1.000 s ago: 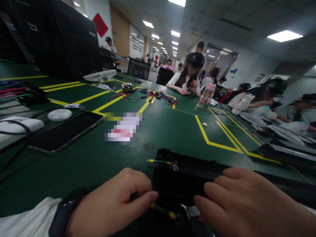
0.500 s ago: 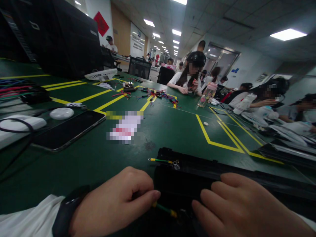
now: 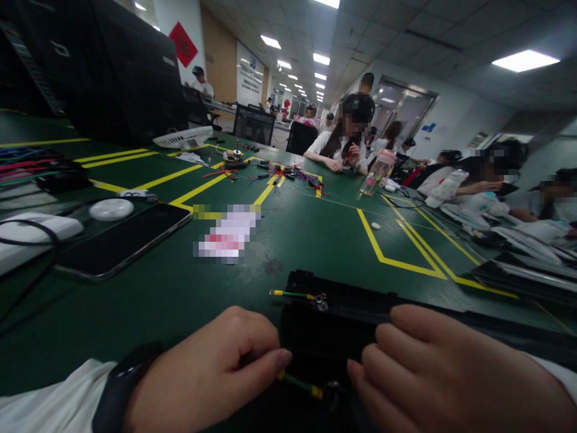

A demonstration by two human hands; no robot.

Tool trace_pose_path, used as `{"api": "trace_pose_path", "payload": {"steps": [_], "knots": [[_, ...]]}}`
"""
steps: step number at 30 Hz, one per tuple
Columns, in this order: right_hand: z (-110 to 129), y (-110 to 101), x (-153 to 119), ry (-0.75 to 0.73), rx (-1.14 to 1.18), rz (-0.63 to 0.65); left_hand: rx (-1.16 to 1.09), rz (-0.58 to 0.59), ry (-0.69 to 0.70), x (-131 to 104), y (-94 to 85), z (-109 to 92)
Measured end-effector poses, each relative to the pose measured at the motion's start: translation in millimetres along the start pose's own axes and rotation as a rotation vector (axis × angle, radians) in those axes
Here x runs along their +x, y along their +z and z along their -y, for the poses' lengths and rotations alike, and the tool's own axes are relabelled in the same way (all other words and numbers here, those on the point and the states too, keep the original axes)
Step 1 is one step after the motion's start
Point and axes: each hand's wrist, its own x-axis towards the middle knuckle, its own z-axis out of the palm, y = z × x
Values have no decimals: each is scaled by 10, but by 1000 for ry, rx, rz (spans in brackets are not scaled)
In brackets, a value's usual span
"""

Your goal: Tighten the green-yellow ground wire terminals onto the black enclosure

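Observation:
My left hand (image 3: 211, 364), with a dark band on its wrist, is closed, thumb against finger, on one end of a short green wire with yellow sleeves (image 3: 301, 383). The wire's other end lies by a round metal fitting (image 3: 332, 388) on a long black part (image 3: 333, 331). My right hand (image 3: 433, 367) is closed over the same part, its fingers curled; anything inside them is hidden. A second green wire with yellow ends (image 3: 293, 294) runs from a metal fitting (image 3: 320, 300) at the far side of the black part, its ring terminal pointing left.
A phone (image 3: 126, 240), a white round case (image 3: 111, 208) and a white box with a black cable (image 3: 40, 231) lie at left. Loose coloured wires (image 3: 288, 174) and a bottle (image 3: 379, 171) stand farther back. A co-worker (image 3: 347, 138) sits across the green table (image 3: 311, 240).
My right hand has shifted slightly to the left and up, uncovering more of the near metal fitting. My left hand stays almost in place on the wire.

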Motion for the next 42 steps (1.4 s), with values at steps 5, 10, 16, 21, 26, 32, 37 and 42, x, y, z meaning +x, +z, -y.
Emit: {"api": "trace_pose_path", "payload": {"steps": [5, 10, 16, 21, 26, 32, 37, 42], "knots": [[-38, 32, -93, 100, 95, 10, -16, -12, -1, 7, -6, -7], [-54, 76, -155, 148, 213, -9, -11, 7, -6, 3, -22, -19], [-5, 87, -129, 159, 199, -94, -8, -12, 0, 12, -15, 0], [25, 67, -59, 127, 191, -113, -19, 11, 0, 15, -17, -14], [8, 36, -2, 52, 187, -76, -30, -8, 3, 0, -5, -16], [-38, 1, 26, -37, 128, -36, -22, 2, -9, -4, -5, -12], [-54, -23, 39, -153, 1, -62, -15, -2, -11, -4, 1, -9], [-154, -34, -31, -108, 30, -118, 1, 15, -11, -6, -17, -7]]}}
